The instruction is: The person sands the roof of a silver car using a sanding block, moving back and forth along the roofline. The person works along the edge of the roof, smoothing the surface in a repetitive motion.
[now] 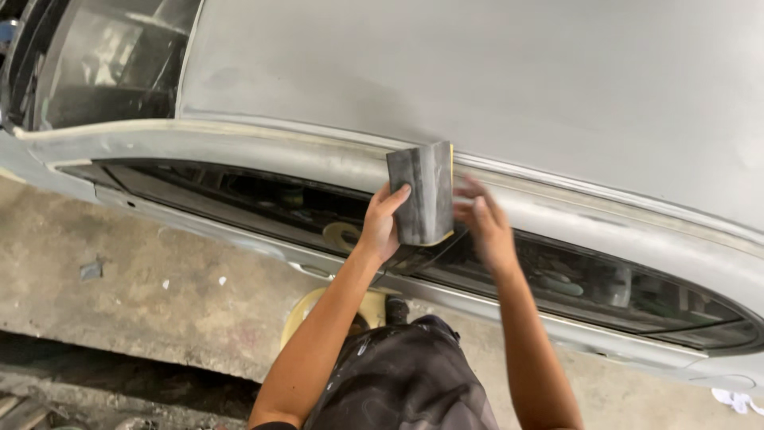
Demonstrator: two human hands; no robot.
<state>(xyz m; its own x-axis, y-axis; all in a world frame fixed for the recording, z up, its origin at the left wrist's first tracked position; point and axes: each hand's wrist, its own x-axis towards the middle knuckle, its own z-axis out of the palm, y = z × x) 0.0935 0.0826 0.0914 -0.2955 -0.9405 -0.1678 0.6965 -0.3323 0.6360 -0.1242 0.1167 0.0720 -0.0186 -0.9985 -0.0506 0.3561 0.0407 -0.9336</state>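
Note:
My left hand point(382, 225) grips a folded grey sheet of sandpaper point(422, 195) with a yellow backing edge, held upright against the car's grey roof rail point(263, 147). My right hand point(484, 224) is at the sheet's right edge, fingers spread and blurred; whether it touches the sheet I cannot tell. Both hands are just below the sanded grey car roof point(477, 72) and above the side window opening point(263, 203).
The windscreen point(111, 64) is at the upper left. A concrete floor point(119, 295) lies below the car, with a dark gutter at the lower left. A yellow round object point(306, 314) sits by my knees. A white rag point(736, 398) lies at the lower right.

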